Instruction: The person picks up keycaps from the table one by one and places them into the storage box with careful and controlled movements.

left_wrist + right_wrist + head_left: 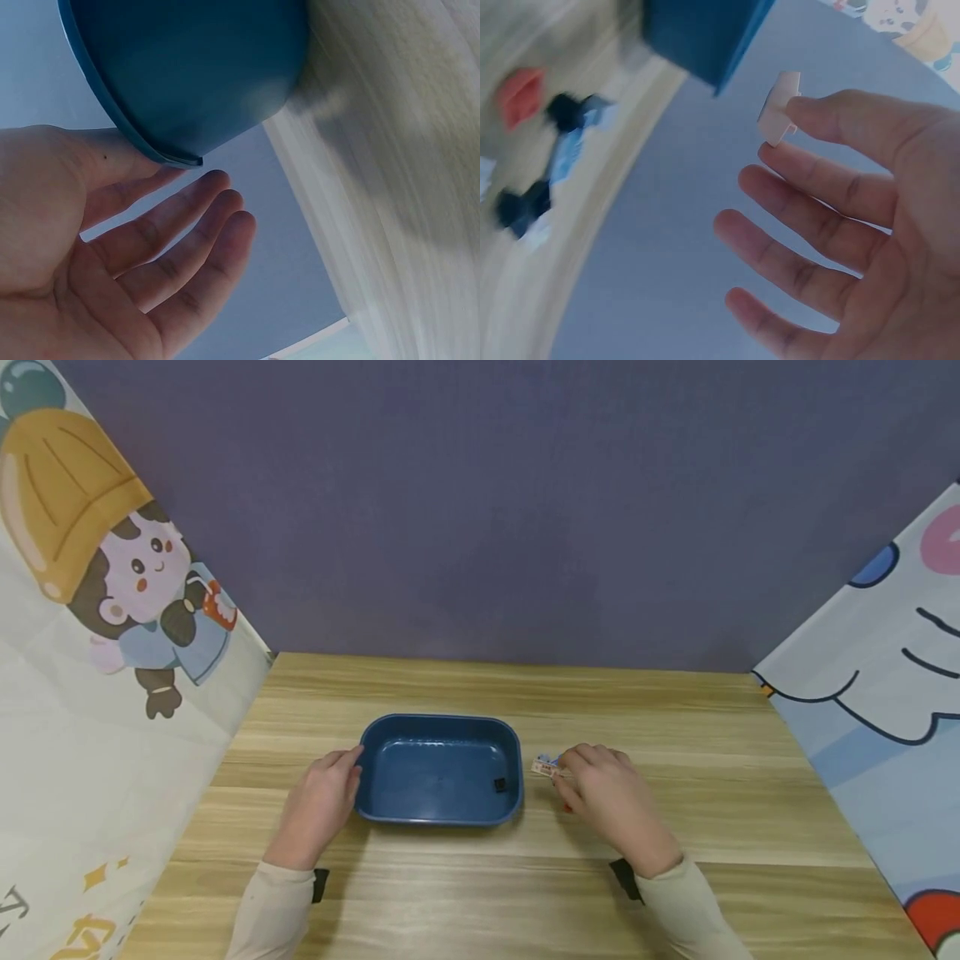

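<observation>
The blue plastic basin (438, 819) stands on the table with a small black piece (500, 785) inside at its right end. At its left side, my left hand (321, 797) touches the rim with thumb and index finger, the other fingers loosely extended (191, 277). To the right of the basin, my right hand (611, 789) pinches a small flat white piece (545, 767) with red print between thumb and index finger. Its pale back (780, 106) shows in the right wrist view, with the remaining fingers spread apart.
Beneath the right hand lie a small red piece (520, 96) and a blurred blue-and-black piece (566, 154) on the wooden table (465, 893). A dark purple panel (480, 510) rises behind the table. Printed cartoon sheets hang at left (90, 760) and right (862, 727).
</observation>
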The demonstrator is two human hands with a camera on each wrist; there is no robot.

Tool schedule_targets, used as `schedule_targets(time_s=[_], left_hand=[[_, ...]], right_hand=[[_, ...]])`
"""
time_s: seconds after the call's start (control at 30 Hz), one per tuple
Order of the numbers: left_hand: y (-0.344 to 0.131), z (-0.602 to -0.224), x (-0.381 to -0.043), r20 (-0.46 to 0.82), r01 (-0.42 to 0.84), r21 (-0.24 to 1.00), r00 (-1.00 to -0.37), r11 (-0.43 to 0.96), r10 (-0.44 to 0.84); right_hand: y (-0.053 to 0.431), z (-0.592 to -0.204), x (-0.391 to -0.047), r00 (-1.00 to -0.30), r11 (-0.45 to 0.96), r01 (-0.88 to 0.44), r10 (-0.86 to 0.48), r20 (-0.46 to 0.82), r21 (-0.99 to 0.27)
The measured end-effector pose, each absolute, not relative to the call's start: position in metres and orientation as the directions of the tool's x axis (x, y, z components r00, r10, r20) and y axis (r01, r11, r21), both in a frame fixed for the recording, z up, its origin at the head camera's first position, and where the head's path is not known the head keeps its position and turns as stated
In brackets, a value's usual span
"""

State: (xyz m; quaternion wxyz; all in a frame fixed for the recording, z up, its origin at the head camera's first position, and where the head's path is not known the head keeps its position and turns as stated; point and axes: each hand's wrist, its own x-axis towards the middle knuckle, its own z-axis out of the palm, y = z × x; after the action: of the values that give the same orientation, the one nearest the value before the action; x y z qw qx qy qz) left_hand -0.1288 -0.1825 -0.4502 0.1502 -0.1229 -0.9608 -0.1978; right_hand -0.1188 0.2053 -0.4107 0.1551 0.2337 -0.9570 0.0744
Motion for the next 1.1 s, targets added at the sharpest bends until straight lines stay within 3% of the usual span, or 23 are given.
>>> schedule_targets(time_s=[0.8,1.1], left_hand=[[-0.184,-0.451,-0.128,0.343,0.297,0.343,-0.923,0.891,0.176],[-0.184,-0.450,-0.128,0.362,0.318,0.331,-0.912,0.888,0.191]], right_hand=[[0.161,-0.398,-0.123,-0.791,0.816,-0.571,-0.519,0.324,-0.085],[0.173,-0.401,-0.126,-0.821,0.838,-0.533,-0.477,0.314,-0.121]])
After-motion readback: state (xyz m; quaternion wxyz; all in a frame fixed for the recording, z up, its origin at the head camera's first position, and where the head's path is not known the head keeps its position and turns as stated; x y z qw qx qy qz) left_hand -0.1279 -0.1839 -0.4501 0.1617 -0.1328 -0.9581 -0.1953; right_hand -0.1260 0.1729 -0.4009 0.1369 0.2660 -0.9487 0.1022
